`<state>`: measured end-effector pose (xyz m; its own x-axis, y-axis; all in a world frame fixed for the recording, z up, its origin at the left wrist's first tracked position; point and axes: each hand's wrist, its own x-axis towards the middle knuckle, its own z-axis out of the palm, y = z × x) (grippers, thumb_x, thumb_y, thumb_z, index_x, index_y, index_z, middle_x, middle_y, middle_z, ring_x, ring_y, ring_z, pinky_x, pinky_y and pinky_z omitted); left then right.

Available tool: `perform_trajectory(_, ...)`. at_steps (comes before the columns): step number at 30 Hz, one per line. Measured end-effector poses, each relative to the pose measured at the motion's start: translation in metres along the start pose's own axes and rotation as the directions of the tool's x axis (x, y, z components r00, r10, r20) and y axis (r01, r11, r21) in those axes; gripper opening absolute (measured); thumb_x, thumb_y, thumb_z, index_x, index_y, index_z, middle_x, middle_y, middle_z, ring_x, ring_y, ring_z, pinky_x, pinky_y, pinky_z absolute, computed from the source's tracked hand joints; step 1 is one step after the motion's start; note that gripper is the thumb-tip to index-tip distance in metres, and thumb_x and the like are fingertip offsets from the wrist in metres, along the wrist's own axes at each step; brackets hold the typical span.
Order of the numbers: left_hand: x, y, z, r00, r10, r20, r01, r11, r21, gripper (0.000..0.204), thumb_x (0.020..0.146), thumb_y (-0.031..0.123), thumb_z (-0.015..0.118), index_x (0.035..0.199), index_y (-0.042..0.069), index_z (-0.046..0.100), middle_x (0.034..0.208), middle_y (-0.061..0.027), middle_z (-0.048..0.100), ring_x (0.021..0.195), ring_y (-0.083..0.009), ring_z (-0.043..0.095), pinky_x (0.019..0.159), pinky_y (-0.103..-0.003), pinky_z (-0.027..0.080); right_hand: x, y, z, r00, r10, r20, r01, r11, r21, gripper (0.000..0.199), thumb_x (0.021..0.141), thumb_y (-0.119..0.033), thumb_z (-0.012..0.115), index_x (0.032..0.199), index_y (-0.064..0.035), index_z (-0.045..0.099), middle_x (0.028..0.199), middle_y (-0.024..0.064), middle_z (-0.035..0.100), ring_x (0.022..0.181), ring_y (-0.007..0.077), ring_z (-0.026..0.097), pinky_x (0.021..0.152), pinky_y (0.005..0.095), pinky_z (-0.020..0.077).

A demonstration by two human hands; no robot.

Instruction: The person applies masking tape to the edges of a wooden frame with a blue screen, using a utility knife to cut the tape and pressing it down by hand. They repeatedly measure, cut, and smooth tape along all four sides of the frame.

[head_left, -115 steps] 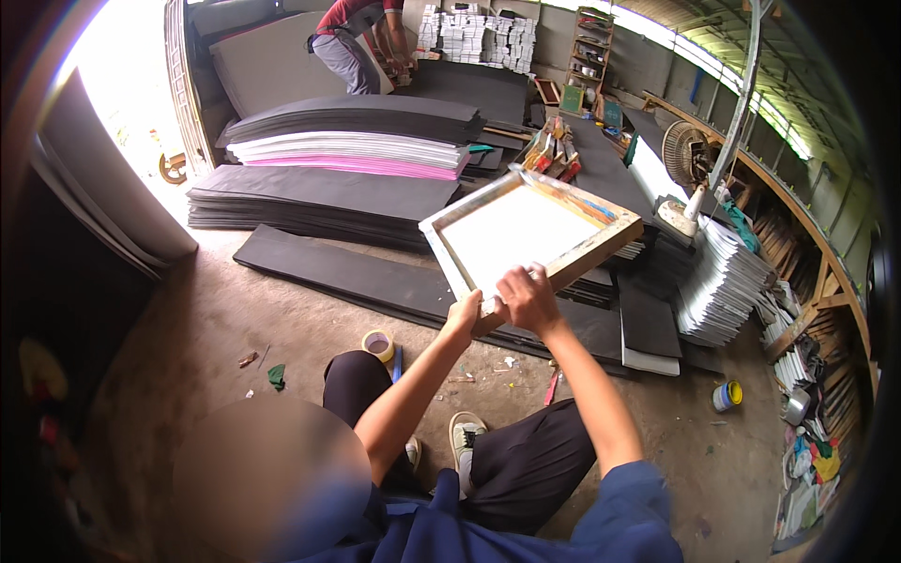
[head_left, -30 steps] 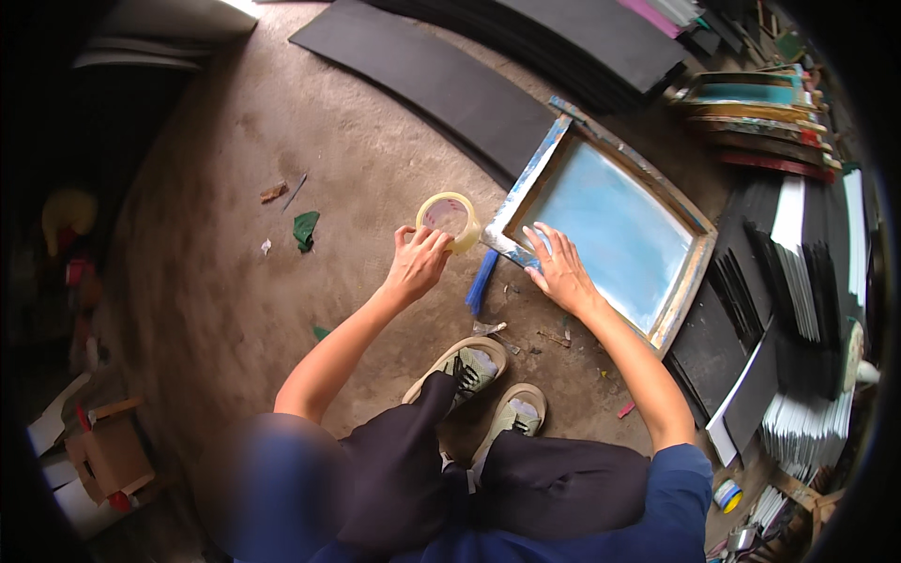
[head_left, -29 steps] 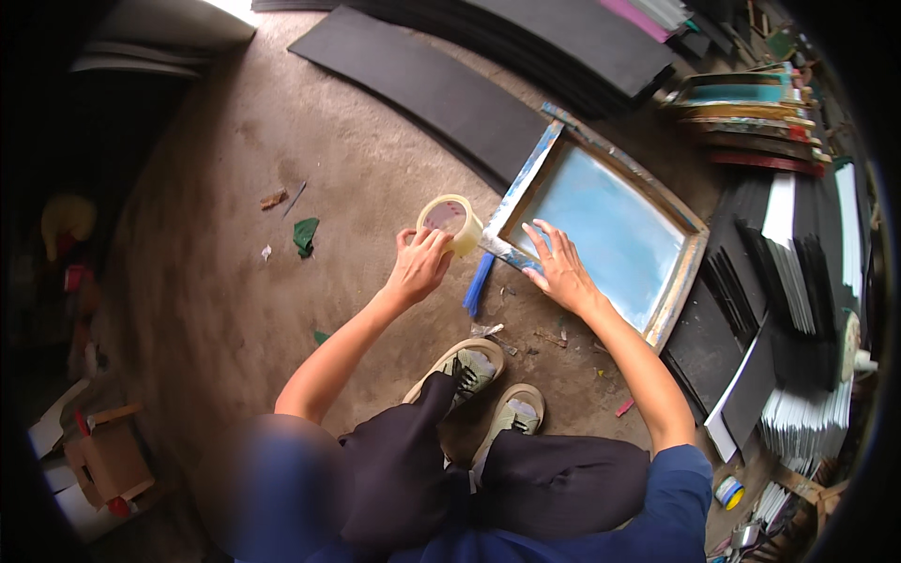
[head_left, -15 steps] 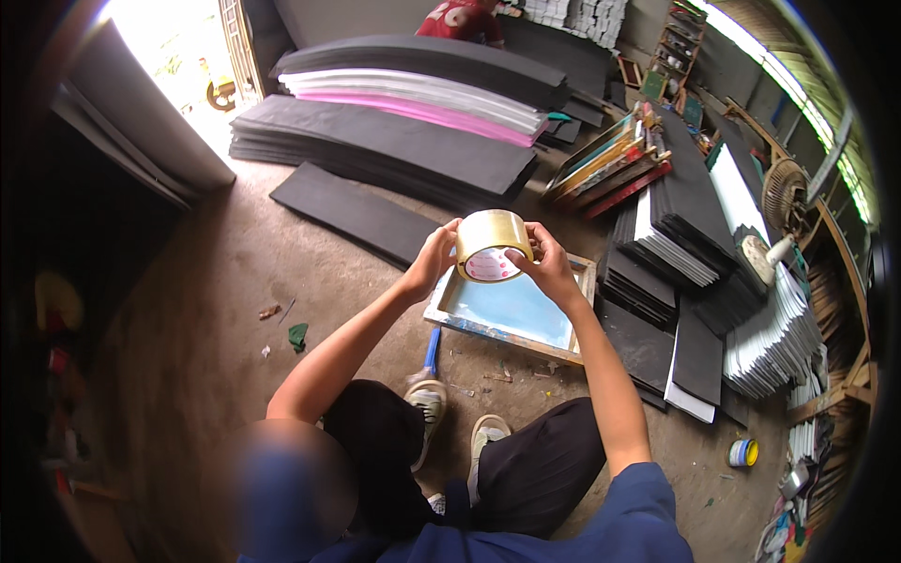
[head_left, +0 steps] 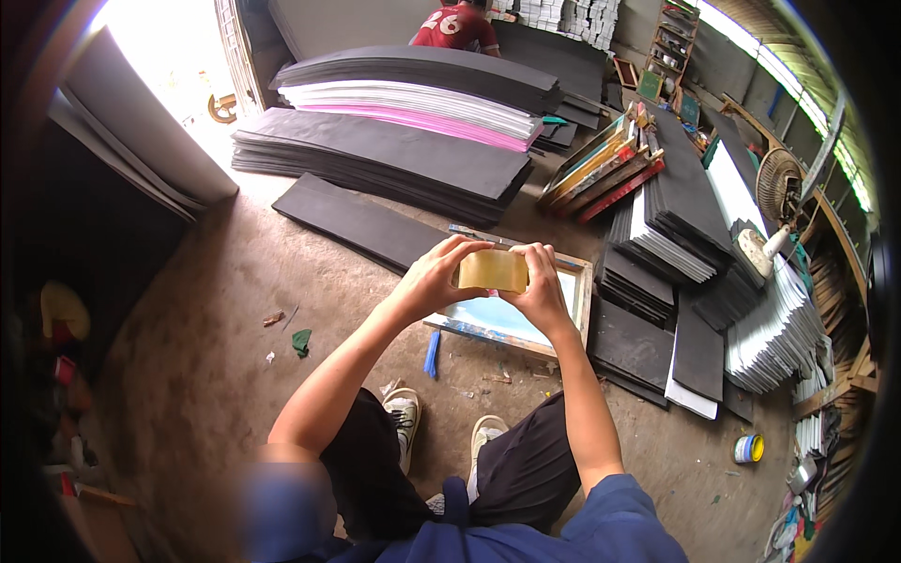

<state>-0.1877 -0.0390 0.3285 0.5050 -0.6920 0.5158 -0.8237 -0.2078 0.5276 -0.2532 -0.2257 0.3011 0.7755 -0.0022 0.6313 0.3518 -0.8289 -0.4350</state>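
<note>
Tan tape roll (head_left: pixel 493 270) gripped between left hand (head_left: pixel 434 280) and right hand (head_left: pixel 542 287), wooden-framed screen (head_left: pixel 511 319) partly hidden beneath.

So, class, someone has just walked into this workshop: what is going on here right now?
A seated person holds a roll of tan tape up in both hands, left hand and right hand gripping its sides. Below it, a wooden screen frame lies flat on the floor by their shoes. Stacks of dark foam sheets surround them.

Bare floor (head_left: pixel 216 338) lies open leftward; foam stacks (head_left: pixel 394 159) and frame (head_left: pixel 526 319) block ahead.
</note>
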Motion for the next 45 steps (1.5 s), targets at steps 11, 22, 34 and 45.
perform_trajectory(11,-0.006,-0.028,0.005,0.997,0.05,-0.054,-0.058,0.987,-0.152,0.049,0.068,0.01,0.072,0.115,0.009,0.057,0.116,-0.0092,0.057,0.105,-0.0242,0.057,0.09,-0.035,0.046,0.007,0.011,0.006,0.997,-0.048,0.057,0.05,0.999,-0.02,0.049,0.06,-0.014,0.073,0.102,-0.0046,0.05,0.097,0.0108,0.049,0.096,0.0305,0.046,0.085,0.0395,0.0422)
perform_trajectory(22,-0.017,-0.049,-0.01,0.975,-0.224,-0.013,0.206,0.916,-0.345,0.03,0.074,0.013,0.07,0.103,0.006,0.063,0.1,-0.0071,0.064,0.094,-0.0161,0.061,0.088,-0.033,0.046,0.016,-0.001,0.03,0.982,-0.113,0.152,0.112,0.994,0.013,0.051,0.053,-0.009,0.076,0.099,-0.0053,0.052,0.093,0.0097,0.051,0.092,0.0293,0.046,0.083,0.0379,0.0414)
perform_trajectory(34,-0.023,-0.043,-0.013,0.999,-0.005,-0.043,0.002,0.996,-0.085,0.029,0.077,0.011,0.066,0.105,0.011,0.065,0.097,-0.0093,0.064,0.086,-0.0243,0.063,0.077,-0.033,0.051,0.013,0.0,0.029,0.973,-0.14,0.182,0.146,0.989,-0.022,0.051,0.055,-0.013,0.076,0.099,-0.0043,0.053,0.095,0.0104,0.051,0.092,0.0298,0.047,0.083,0.0384,0.0417)
perform_trajectory(45,-0.022,-0.039,-0.015,0.964,-0.261,-0.053,0.212,0.875,-0.436,0.026,0.079,0.01,0.064,0.104,0.002,0.062,0.097,-0.0087,0.065,0.094,-0.0156,0.061,0.087,-0.034,0.048,0.012,-0.007,0.029,0.968,-0.159,0.196,0.177,0.981,-0.077,0.052,0.055,-0.013,0.077,0.101,-0.0055,0.052,0.097,0.0101,0.05,0.093,0.029,0.047,0.082,0.0379,0.0442)
